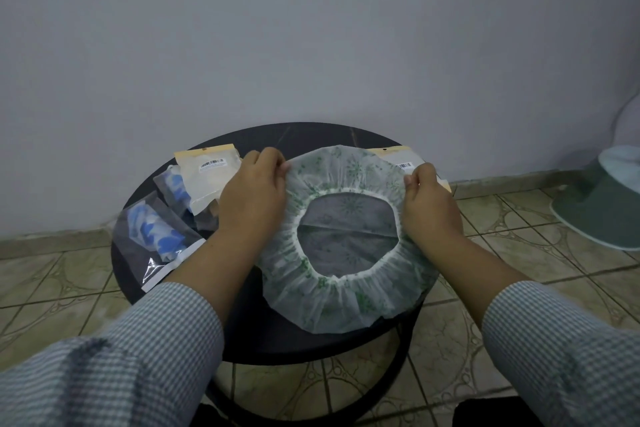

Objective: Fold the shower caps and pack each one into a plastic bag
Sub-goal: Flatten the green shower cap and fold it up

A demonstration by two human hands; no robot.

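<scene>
At centre frame, on the round black surface [311, 139], the green-print shower cap [346, 298] lies spread, left hand [254, 194] and right hand [431, 208] pinching its far rim. That elastic could spring back mid-fold, or the slack film slide off the near edge.

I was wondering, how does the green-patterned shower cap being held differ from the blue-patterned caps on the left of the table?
The green shower cap is spread open, elastic opening facing up; the blue caps are folded small. The green one is unpacked, pinched at its edge by the left hand and right hand; the blue ones sit in clear bags, untouched. All lie over the dark round table.
</scene>
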